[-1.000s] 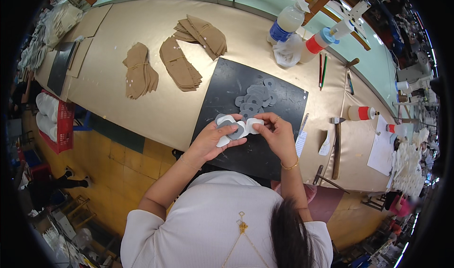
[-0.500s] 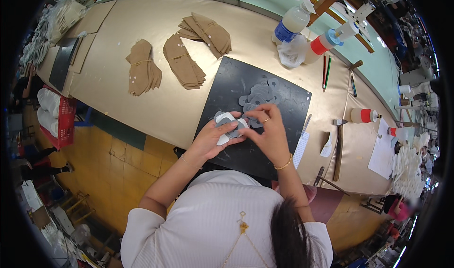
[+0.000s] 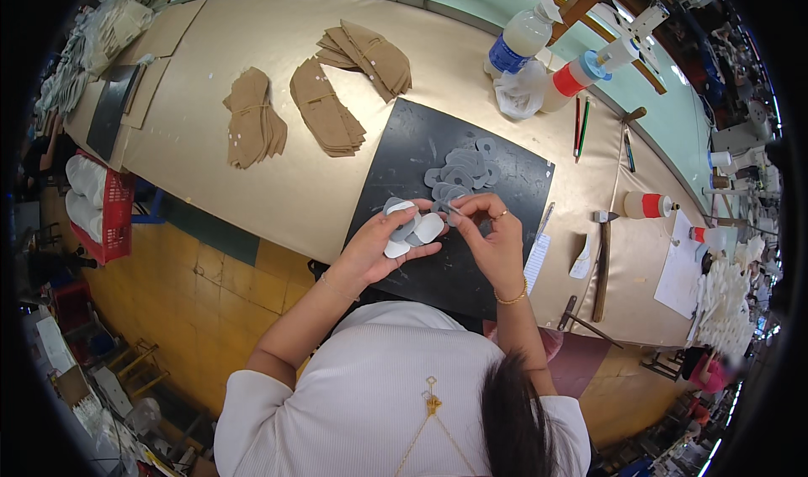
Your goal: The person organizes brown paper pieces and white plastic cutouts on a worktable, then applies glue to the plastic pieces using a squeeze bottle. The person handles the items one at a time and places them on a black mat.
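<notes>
White and grey, part in hand and part lying loose

Several thin, flat, round-cornered white and grey pieces (image 3: 429, 228) overlap in a loose fan across the left hand (image 3: 370, 246), the thumb pressing down from above and the fingers supporting them below. The right hand (image 3: 497, 240) is just beside the fan, its grip narrow: thumb and forefinger nearly meet on what looks like a dark-grey piece (image 3: 454, 211) seen edge-on, though most of it is hidden.

Both hands are above a square black board (image 3: 412, 140) set on the gold-covered counter (image 3: 206, 35). Beyond the fingers, on the board, lies an untidy heap of flat grey pieces with darker round centres (image 3: 463, 168) — overlapping, with no order to them.

As for how far things are along, the handling looks partway through. A small batch is gathered in the left hand, white and grey together; the heap lies unstacked, and no finished pile shows on the board.

Farther off, three banded bundles of brown card shapes (image 3: 326, 111) lie apart from the board, and a wooden-handled hammer (image 3: 602, 267) rests to its right.
</notes>
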`<state>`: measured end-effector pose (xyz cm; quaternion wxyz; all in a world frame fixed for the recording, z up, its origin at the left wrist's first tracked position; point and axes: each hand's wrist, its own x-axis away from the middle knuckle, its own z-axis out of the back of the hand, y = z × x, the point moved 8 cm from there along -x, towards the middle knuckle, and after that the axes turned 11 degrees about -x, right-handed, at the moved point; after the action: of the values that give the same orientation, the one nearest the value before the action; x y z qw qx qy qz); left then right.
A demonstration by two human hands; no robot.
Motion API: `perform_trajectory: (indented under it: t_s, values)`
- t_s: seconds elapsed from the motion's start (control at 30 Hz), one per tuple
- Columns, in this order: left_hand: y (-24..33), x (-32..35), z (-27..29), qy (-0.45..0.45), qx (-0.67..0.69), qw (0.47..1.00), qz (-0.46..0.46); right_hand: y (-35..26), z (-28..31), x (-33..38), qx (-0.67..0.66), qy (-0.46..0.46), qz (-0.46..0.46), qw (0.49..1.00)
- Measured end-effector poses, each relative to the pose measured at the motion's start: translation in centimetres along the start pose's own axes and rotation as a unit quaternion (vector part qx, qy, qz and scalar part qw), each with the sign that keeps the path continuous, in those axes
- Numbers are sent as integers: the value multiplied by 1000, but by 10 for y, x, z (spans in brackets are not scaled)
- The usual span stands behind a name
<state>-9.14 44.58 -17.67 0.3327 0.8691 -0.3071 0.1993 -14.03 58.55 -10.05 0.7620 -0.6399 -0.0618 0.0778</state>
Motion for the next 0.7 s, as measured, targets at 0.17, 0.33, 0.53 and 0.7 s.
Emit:
perform_trajectory:
  t_s: [0.17,0.33,0.53,0.7]
  values:
    - [1,-1,-4,-19,-2,1000,-7,-8,6,3,59,22,94,994]
    - [2,-1,16,24,-6,1000,-19,-4,41,5,98,121,95,983]
    - [-1,1,23,40,-12,999,-9,4,32,19,213,107,169,957]
    - [-6,-2,17,24,-16,1000,5,23,8,27,287,61,192,937]
